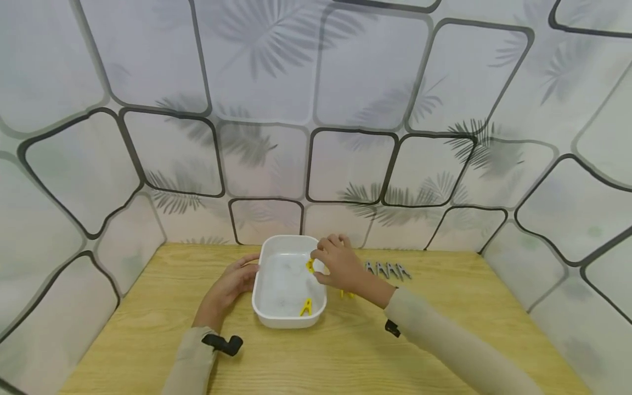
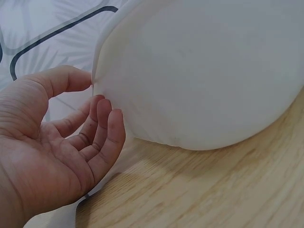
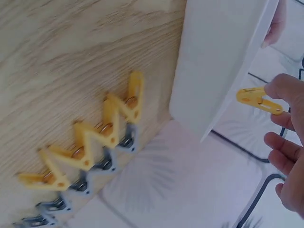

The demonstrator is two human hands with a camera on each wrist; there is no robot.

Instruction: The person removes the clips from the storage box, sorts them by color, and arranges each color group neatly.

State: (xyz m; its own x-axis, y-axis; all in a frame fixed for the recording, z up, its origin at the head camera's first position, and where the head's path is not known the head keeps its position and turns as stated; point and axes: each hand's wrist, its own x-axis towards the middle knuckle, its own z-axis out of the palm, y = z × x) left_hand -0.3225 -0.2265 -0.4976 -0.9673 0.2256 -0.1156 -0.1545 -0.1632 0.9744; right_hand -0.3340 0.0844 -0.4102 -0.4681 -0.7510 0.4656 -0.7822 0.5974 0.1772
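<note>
A white rectangular basin stands on the wooden table, with one yellow clothespin lying inside near its front right corner. My right hand is over the basin's right rim, pinching another yellow clothespin between thumb and fingertip; its other fingers are bent and hold nothing. On the basin's left side my left hand touches the rim and outer wall. In the left wrist view, the thumb of the left hand meets the rim while the other fingers curve loosely beside the wall.
Right of the basin, several yellow clothespins stand in a row, partly hidden by my right arm in the head view. Behind them is a row of several grey clothespins. A patterned wall covering rises at the table's back edge.
</note>
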